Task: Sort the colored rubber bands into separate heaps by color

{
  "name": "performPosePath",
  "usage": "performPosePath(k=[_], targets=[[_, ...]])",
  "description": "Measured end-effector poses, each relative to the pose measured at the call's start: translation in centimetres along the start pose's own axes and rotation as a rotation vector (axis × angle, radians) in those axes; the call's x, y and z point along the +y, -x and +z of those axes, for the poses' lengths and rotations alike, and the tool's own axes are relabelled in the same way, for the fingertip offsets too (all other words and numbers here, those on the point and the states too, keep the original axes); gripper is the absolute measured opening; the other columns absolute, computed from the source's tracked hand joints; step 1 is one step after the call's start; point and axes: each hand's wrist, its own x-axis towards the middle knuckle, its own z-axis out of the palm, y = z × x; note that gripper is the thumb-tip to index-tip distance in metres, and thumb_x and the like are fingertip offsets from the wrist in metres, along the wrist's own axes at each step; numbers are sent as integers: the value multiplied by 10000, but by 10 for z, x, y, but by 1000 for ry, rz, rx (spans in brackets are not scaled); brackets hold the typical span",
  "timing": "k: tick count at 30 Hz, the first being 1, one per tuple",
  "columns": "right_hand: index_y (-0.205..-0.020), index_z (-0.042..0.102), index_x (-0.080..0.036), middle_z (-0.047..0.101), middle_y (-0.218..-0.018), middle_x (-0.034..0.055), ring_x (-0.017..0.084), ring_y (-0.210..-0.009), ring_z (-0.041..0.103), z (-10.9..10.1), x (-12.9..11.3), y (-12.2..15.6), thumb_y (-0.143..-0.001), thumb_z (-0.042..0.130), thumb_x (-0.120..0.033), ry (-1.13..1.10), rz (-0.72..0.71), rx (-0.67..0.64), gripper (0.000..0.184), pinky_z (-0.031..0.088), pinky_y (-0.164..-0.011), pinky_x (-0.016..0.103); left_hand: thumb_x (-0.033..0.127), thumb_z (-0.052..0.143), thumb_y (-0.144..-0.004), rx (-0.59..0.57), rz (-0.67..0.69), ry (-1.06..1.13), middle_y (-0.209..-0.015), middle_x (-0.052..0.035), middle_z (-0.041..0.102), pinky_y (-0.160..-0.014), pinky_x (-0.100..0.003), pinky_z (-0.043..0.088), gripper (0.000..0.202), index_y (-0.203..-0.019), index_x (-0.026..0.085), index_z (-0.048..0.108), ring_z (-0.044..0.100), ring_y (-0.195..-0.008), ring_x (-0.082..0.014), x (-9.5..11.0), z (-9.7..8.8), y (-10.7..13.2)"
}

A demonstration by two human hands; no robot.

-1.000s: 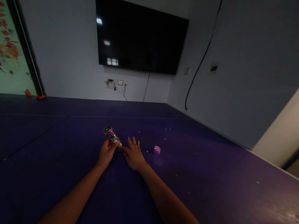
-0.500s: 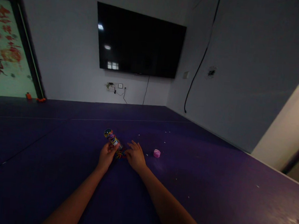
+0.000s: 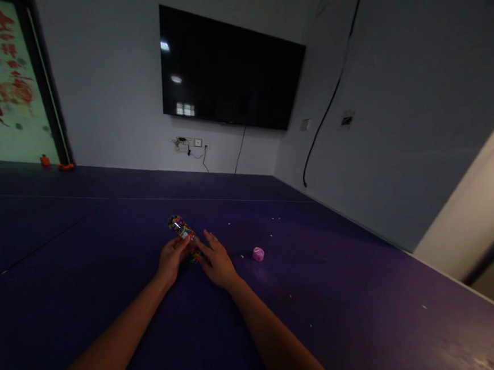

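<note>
My left hand (image 3: pixel 171 260) is closed around a clear bottle (image 3: pixel 181 227) with small multicoloured pieces inside. The bottle lies tilted, its base pointing up and to the left and its other end toward my right hand (image 3: pixel 218 262). That right hand has its fingers stretched out and apart at the near end of the bottle; whether the fingertips touch it is hard to see. Below the two hands, a small heap of colourful loose pieces (image 3: pixel 195 256) rests on the purple floor. To the right of my right hand sits a pink cap-like thing (image 3: pixel 258 254).
The purple floor (image 3: pixel 93 287) has thin seams and tiny white scraps scattered on it. A large dark television (image 3: pixel 234 70) hangs on the wall, with sockets and cables below. A black cable (image 3: pixel 327 108) dangles at the right. Small orange things (image 3: pixel 46 160) lie near the door frame.
My right hand has moved left, toward the end of the bottle. The bottle and my left hand have shifted slightly left, and the bottle lies a bit flatter. The pink thing stays put.
</note>
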Motion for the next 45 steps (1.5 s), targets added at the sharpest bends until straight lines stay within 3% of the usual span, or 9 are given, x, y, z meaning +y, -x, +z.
performPosePath(k=[4,11,18,32,45], targets=[[-1456,246,-250,13,-1554,93,277,-1397,167,-1,-6,0,-853,553,-301,13,39,-87,678,292,-1077,445,327,803,-568,-31,-53,46,-747,-49,705,-695,-283,532,311,-761,128,662,670,-662,-161,1,2,0],[-1481,123,-223,-95,-1543,127,294,-1405,114,3,-11,-1,-816,604,-308,-61,73,-48,825,273,-1083,448,276,824,-535,-137,-119,44,-696,-44,706,-643,-282,539,325,-772,117,669,664,-606,-161,2,8,8],[-1466,195,-213,80,-1546,121,278,-1411,88,11,-9,-3,-813,611,-326,-107,106,-78,783,245,-1093,468,267,852,-477,-151,-130,35,-685,-39,708,-647,-291,538,400,-797,114,667,664,-597,-166,2,9,10],[-1423,316,-261,191,-1528,106,294,-1401,126,6,-15,-4,-811,597,-294,-10,239,-182,674,273,-1064,490,349,837,-502,30,3,-41,-806,-56,711,-685,-272,500,416,-798,124,649,668,-717,-175,-3,5,5],[-1359,423,-312,330,-1480,48,263,-1377,233,2,-15,-5,-842,548,-261,-9,247,-167,535,289,-1056,483,374,814,-535,85,83,-96,-770,-63,710,-704,-295,511,388,-782,123,652,674,-727,-201,-6,1,0]])
